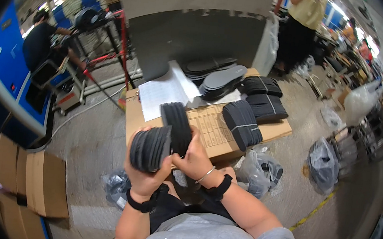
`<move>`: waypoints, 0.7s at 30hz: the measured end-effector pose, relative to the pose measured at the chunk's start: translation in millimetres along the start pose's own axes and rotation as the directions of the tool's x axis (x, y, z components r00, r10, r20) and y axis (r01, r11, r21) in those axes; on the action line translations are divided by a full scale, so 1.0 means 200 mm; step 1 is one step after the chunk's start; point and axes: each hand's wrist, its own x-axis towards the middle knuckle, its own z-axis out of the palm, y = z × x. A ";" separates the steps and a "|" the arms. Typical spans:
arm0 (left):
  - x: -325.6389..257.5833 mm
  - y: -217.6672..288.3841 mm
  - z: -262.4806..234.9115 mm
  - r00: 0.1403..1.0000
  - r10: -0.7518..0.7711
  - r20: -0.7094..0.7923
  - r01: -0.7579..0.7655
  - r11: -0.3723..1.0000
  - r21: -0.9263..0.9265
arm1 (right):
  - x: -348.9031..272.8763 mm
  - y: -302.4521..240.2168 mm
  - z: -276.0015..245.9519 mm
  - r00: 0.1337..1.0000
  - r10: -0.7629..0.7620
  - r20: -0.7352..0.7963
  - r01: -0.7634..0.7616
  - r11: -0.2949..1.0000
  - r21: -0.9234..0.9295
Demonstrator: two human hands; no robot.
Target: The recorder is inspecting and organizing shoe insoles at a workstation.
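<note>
I found two stacks of dark insoles held up in front of the worker's body, over the near edge of the cardboard box (273, 131) that served as a table. The left hand (142, 182) was curled around the near stack (149, 151), fingers spread only as wide as the layers and the thumb on the right side. The right hand (196, 160) had its fingers closed along the right edge of the far stack (177, 123), its thumb close to the left thumb; part of that grip was hidden, and I could not tell how firm it was.

Principal risk, in my judgement: slippage. I could make out no tie on either held stack, whereas the tied bundle (243, 124) on the box had a pale band across it. Uneven finger pressure could let the middle layers slide out and fan apart. Because the stacks stood close together, a turn of either wrist could knock layers loose from the other.

Secondary risk: insoles dropped at this edge could reach the floor (93, 169) or the plastic bag (255, 174) beside the box. A low swing forward could also drag the paper (154, 94) and disturb the grey insole (224, 78) behind it.
</note>
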 end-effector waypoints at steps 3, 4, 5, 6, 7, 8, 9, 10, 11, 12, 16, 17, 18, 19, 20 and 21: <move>-0.02 0.04 -0.06 0.964 -0.164 -0.208 0.113 0.965 -0.238 | -0.01 0.03 0.05 0.990 0.140 0.001 -0.140 0.990 0.023; -0.01 0.08 -0.06 0.896 -0.279 -0.344 0.131 0.909 -0.396 | -0.03 0.08 0.03 0.989 0.143 -0.024 -0.142 0.990 0.018; 0.07 0.15 -0.06 0.901 -0.165 -0.402 -0.026 0.903 -0.429 | -0.07 0.18 0.03 0.974 0.226 -0.024 -0.226 0.974 0.002; 0.16 0.23 -0.07 0.880 -0.053 -0.472 -0.187 0.875 -0.447 | -0.10 0.27 0.03 0.952 0.304 -0.019 -0.304 0.953 -0.010; 0.20 0.27 -0.09 0.881 -0.052 -0.470 -0.190 0.872 -0.452 | -0.13 0.32 0.02 0.919 0.394 -0.008 -0.394 0.919 -0.003; 0.22 0.30 -0.12 0.888 -0.068 -0.454 -0.202 0.830 -0.520 | -0.15 0.38 0.00 0.919 0.395 -0.007 -0.395 0.919 -0.006; 0.22 0.31 -0.16 0.894 -0.086 -0.439 -0.212 0.784 -0.584 | -0.18 0.44 -0.03 0.905 0.425 0.026 -0.426 0.902 0.071; 0.21 0.24 -0.22 0.891 -0.091 -0.445 -0.210 0.787 -0.580 | -0.20 0.50 -0.05 0.890 0.452 0.064 -0.456 0.878 0.145; 0.19 0.12 -0.31 0.896 -0.311 -0.317 0.027 0.751 -0.660 | -0.19 0.55 -0.09 0.903 0.429 -0.013 -0.427 0.902 0.059; 0.15 0.01 -0.37 0.838 -0.515 -0.181 0.254 0.662 -0.705 | -0.15 0.57 -0.13 0.931 0.354 -0.095 -0.358 0.933 -0.034; 0.09 -0.27 -0.30 0.626 -0.779 -0.051 0.469 0.427 -0.773 | 0.01 0.68 -0.26 0.889 0.435 -0.144 -0.428 0.901 0.075; 0.06 -0.37 -0.26 0.596 -0.803 0.010 0.518 0.374 -0.769 | 0.02 0.80 -0.31 0.887 0.438 -0.148 -0.433 0.899 0.066; 0.02 -0.47 -0.25 0.558 -0.828 0.051 0.558 0.329 -0.762 | 0.04 0.82 -0.33 0.873 0.478 -0.098 -0.472 0.878 0.076; 0.00 -0.51 -0.23 0.532 -0.842 0.087 0.580 0.287 -0.762 | 0.06 0.85 -0.35 0.856 0.513 -0.064 -0.502 0.854 0.135; -0.01 -0.54 -0.19 0.506 -0.854 0.122 0.598 0.246 -0.763 | 0.07 0.88 -0.36 0.837 0.547 -0.026 -0.533 0.824 0.192; -0.01 -0.57 -0.16 0.475 -0.867 0.148 0.617 0.208 -0.759 | 0.08 0.91 -0.41 0.823 0.568 0.011 -0.567 0.822 -0.046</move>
